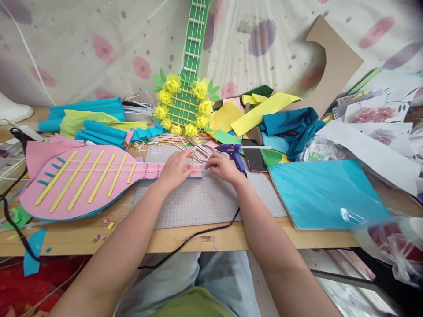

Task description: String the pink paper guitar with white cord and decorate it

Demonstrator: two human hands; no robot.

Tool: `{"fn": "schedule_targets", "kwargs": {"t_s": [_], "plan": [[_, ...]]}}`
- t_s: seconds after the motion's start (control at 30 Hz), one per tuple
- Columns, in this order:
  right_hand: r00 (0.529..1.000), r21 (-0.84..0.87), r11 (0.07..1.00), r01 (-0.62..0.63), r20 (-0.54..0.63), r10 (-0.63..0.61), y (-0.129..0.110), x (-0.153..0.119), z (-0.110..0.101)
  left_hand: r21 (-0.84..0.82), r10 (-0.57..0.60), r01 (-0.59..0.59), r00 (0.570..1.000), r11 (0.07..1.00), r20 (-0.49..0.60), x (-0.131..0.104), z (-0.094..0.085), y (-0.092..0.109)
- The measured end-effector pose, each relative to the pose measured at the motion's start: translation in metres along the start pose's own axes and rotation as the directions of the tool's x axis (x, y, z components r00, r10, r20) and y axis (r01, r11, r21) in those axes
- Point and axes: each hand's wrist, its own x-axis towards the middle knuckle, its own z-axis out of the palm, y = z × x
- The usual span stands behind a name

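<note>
A pink paper lute (pixel 95 176) with yellow strips and thin white strings lies on its back, its body at the left and its neck pointing right. My left hand (pixel 175 169) grips the neck near its end, thumb and fingers curled around a small pale peg there. Just past the neck's tip, my right hand (pixel 223 167) is closed in a pinch on a thin white string, hard to make out. Under both hands is a grey cutting mat (pixel 198 202). Scissors (pixel 203 152) and a blue glue gun (pixel 233 152) lie just beyond my hands.
A green paper instrument (pixel 192 61) with yellow flowers leans on the back curtain. Rolled blue crepe paper (pixel 86 110), yellow paper (pixel 264 110) and a phone (pixel 254 156) lie behind. A blue sheet (pixel 327 193) is at the right. A black cord (pixel 205 230) crosses the table's front edge.
</note>
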Motion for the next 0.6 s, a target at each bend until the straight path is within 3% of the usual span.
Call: {"fn": "schedule_targets", "kwargs": {"t_s": [0.17,0.37,0.6], "plan": [[1.0,-0.009,1.0,-0.003,0.013,0.004,0.003,0.0,0.001,0.111,0.016,-0.028,0.994,0.993,0.108,0.001,0.017,0.011],[1.0,-0.015,1.0,-0.004,0.021,0.004,0.004,0.0,0.002,0.182,-0.041,0.021,0.993,0.983,0.107,0.003,0.019,0.012],[0.999,-0.02,0.999,-0.033,0.015,0.033,0.004,0.001,0.003,0.116,-0.164,0.152,0.982,0.982,0.096,0.003,0.019,0.008]]}}
